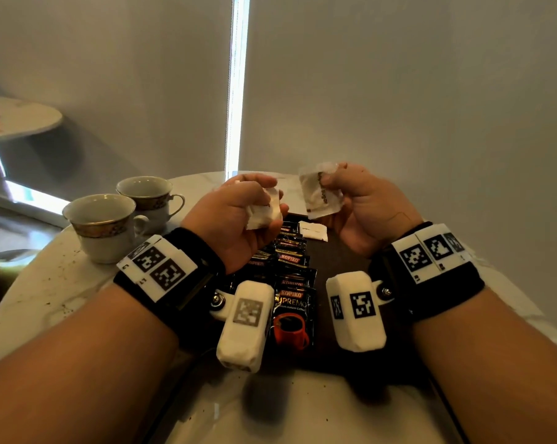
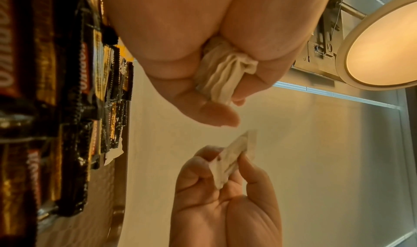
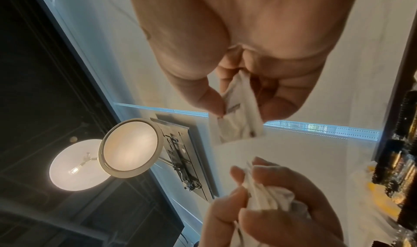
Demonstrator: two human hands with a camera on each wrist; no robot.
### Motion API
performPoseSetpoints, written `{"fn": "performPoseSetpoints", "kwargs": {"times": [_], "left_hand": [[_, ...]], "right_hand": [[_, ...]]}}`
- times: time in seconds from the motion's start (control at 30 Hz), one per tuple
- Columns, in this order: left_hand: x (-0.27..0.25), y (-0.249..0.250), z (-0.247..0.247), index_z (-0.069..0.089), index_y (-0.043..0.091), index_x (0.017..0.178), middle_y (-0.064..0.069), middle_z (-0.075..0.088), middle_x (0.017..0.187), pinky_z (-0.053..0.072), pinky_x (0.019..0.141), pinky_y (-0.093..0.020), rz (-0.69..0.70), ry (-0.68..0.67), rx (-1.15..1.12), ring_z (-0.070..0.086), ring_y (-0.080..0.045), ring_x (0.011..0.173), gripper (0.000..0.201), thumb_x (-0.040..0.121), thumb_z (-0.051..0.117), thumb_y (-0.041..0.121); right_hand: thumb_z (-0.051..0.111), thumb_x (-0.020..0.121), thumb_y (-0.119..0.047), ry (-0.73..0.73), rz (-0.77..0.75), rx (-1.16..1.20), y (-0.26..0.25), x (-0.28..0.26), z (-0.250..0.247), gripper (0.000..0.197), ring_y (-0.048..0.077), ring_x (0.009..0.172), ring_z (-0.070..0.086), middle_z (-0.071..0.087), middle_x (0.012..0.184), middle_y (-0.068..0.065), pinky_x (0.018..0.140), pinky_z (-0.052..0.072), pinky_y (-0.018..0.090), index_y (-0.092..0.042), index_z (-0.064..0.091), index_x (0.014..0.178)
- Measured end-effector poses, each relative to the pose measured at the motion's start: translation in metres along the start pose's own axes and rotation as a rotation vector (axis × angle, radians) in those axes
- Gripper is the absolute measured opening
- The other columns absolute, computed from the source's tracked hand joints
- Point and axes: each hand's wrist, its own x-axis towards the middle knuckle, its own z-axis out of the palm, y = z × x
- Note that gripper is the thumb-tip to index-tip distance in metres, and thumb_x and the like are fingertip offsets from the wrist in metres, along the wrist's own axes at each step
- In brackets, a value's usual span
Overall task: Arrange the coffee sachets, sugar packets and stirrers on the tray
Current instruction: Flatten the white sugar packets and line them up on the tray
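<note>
Both hands hover above the dark brown tray (image 1: pixel 344 261). My left hand (image 1: pixel 258 200) grips a bunch of white sugar packets (image 1: pixel 266 214), whose edges show stacked in the fist (image 2: pixel 222 78). My right hand (image 1: pixel 331 182) pinches a single sugar packet (image 1: pixel 320 195) between thumb and fingers (image 3: pixel 239 120), held upright just right of the left hand. Another sugar packet (image 1: pixel 314 232) lies flat on the tray's far end. A row of overlapping black coffee sachets (image 1: pixel 291 283) runs down the tray's left side (image 2: pixel 67 108). No stirrers are in view.
Two gold-rimmed cups (image 1: pixel 104 225) (image 1: pixel 146 193) stand on the white marble table (image 1: pixel 46 283) left of the tray. A small round side table (image 1: pixel 21 116) is at the far left. A grey wall rises behind the table.
</note>
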Motion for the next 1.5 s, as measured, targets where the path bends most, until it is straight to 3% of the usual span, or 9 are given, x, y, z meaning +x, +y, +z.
{"fn": "performPoseSetpoints", "kwargs": {"times": [0.07, 0.23, 0.37, 0.47, 0.6, 0.77, 0.97, 1.13, 1.5], "left_hand": [[0.0, 0.0, 0.0, 0.061, 0.01, 0.094, -0.011, 0.06, 0.094, 0.049, 0.044, -0.022, -0.04, -0.026, -0.005, 0.063, -0.018, 0.065, 0.012, 0.082, 0.064, 0.007], [0.001, -0.004, -0.003, 0.057, 0.003, 0.132, -0.015, 0.063, 0.108, 0.05, 0.047, -0.02, -0.095, -0.095, 0.118, 0.062, -0.016, 0.069, 0.065, 0.076, 0.08, 0.028], [-0.001, -0.005, 0.0, 0.058, 0.01, 0.111, -0.017, 0.066, 0.101, 0.049, 0.045, -0.023, -0.067, -0.013, 0.132, 0.063, -0.018, 0.062, 0.023, 0.091, 0.068, 0.013], [0.0, -0.004, 0.0, 0.059, 0.013, 0.097, -0.014, 0.068, 0.09, 0.048, 0.043, -0.022, -0.039, -0.004, 0.1, 0.062, -0.017, 0.057, 0.006, 0.094, 0.064, 0.01], [0.002, -0.006, 0.001, 0.059, 0.013, 0.095, -0.013, 0.063, 0.095, 0.049, 0.045, -0.023, -0.041, 0.021, 0.125, 0.061, -0.02, 0.067, 0.007, 0.094, 0.066, 0.014], [0.006, -0.005, -0.004, 0.059, 0.008, 0.101, -0.012, 0.059, 0.095, 0.051, 0.046, -0.023, -0.046, 0.042, 0.045, 0.064, -0.019, 0.069, 0.012, 0.094, 0.066, 0.014], [0.007, -0.004, -0.004, 0.059, 0.007, 0.104, -0.01, 0.06, 0.092, 0.05, 0.045, -0.022, -0.048, 0.061, 0.016, 0.064, -0.016, 0.064, 0.013, 0.095, 0.064, 0.014], [0.007, -0.003, -0.005, 0.059, 0.006, 0.108, -0.012, 0.061, 0.095, 0.05, 0.046, -0.022, -0.057, 0.083, 0.005, 0.064, -0.018, 0.07, 0.017, 0.094, 0.065, 0.014], [0.006, -0.004, -0.005, 0.061, 0.007, 0.103, -0.012, 0.062, 0.092, 0.05, 0.046, -0.021, -0.065, 0.082, 0.015, 0.062, -0.018, 0.071, 0.013, 0.093, 0.065, 0.014]], "right_hand": [[0.053, 0.091, 0.005, -0.014, -0.008, -0.05, 0.001, -0.001, 0.002, 0.017, 0.026, 0.076, 0.071, 0.071, 0.085, 0.013, 0.067, 0.061, 0.038, 0.0, 0.061, 0.105], [0.066, 0.078, 0.004, -0.053, 0.005, -0.071, 0.007, -0.003, 0.007, 0.029, 0.026, 0.077, 0.073, 0.074, 0.085, 0.013, 0.064, 0.061, 0.035, -0.001, 0.064, 0.106], [0.07, 0.07, -0.004, -0.051, 0.006, -0.112, 0.008, -0.003, 0.008, 0.035, 0.028, 0.079, 0.072, 0.073, 0.091, 0.014, 0.061, 0.061, 0.034, -0.003, 0.063, 0.104], [0.067, 0.08, 0.0, -0.065, 0.071, -0.173, 0.007, -0.006, 0.006, 0.03, 0.023, 0.07, 0.071, 0.072, 0.089, 0.013, 0.048, 0.055, 0.027, -0.002, 0.06, 0.108], [0.058, 0.092, 0.002, -0.022, 0.093, -0.259, 0.006, -0.002, -0.003, 0.013, 0.021, 0.066, 0.069, 0.071, 0.083, 0.009, 0.045, 0.05, 0.024, -0.006, 0.06, 0.101], [0.052, 0.097, -0.003, 0.243, 0.06, -0.143, -0.002, 0.016, -0.036, 0.017, 0.013, 0.063, 0.061, 0.065, 0.085, 0.005, 0.047, 0.042, 0.021, -0.01, 0.057, 0.111], [0.039, 0.101, 0.0, 0.519, 0.289, -0.058, 0.02, 0.031, -0.09, 0.026, 0.011, 0.065, 0.052, 0.055, 0.082, 0.009, 0.042, 0.044, 0.018, -0.002, 0.05, 0.124], [0.036, 0.101, 0.004, 0.554, 0.427, -0.142, 0.035, 0.029, -0.101, 0.015, 0.014, 0.064, 0.05, 0.054, 0.081, 0.012, 0.039, 0.046, 0.018, 0.003, 0.051, 0.104], [0.035, 0.102, 0.006, 0.567, 0.449, -0.308, 0.044, 0.034, -0.1, 0.046, 0.017, 0.072, 0.06, 0.062, 0.091, 0.018, 0.041, 0.052, 0.019, -0.002, 0.043, 0.146]]}}
